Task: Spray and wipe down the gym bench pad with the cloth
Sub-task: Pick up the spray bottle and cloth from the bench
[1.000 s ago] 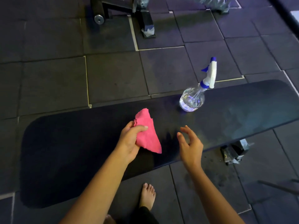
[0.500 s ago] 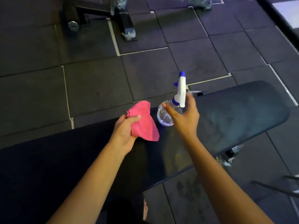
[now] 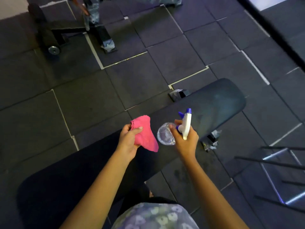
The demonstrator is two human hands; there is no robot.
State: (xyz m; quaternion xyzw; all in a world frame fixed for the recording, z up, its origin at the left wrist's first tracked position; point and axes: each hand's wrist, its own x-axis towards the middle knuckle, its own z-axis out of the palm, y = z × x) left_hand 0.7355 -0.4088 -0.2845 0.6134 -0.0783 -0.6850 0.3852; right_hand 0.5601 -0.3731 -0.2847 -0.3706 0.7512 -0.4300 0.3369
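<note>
The long black bench pad (image 3: pixel 219 103) runs diagonally from lower left to upper right across the dark tiled floor. My left hand (image 3: pixel 128 142) grips a pink cloth (image 3: pixel 144 134) and holds it above the middle of the pad. My right hand (image 3: pixel 185 141) grips the neck of a clear spray bottle (image 3: pixel 165 135) with a white and blue trigger head (image 3: pixel 186 123). The bottle is tilted and lifted off the pad, just right of the cloth. The far right end of the pad shows a faint pale sheen.
A bench foot (image 3: pixel 211 141) sticks out under the pad's near edge, and another bench foot (image 3: pixel 178 94) shows at its far edge. A black equipment frame (image 3: pixel 79 32) with a small wheel stands at the back left. Thin dark metal bars (image 3: pixel 272 164) lie at the right.
My right hand reached to the bottle standing on the pad, took it by the neck and lifted it towards me. The left hand kept hold of the cloth. The view has swung, turning the pad diagonal.
</note>
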